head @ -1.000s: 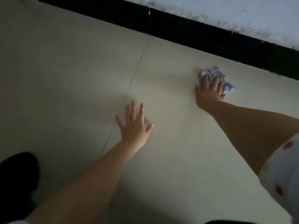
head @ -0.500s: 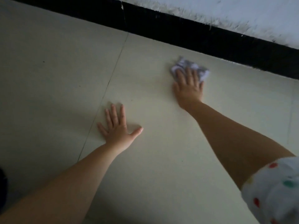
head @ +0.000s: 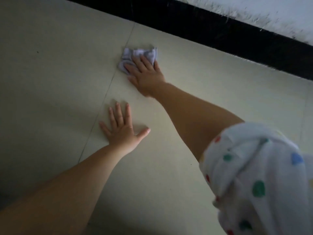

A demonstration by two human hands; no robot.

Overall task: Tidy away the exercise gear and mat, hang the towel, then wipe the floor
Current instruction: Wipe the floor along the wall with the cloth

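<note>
The right hand (head: 145, 74), fingers flat on the crumpled cloth (head: 138, 55), has swept it leftward along the floor (head: 50, 82) to the tile seam (left hand (head: 122, 129) splayed, bracing), so wiping continues.

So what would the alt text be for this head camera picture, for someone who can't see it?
A person's right hand presses a crumpled pale cloth flat on a cream tiled floor near a black skirting board. The left hand rests spread on the floor nearer the camera.
</note>
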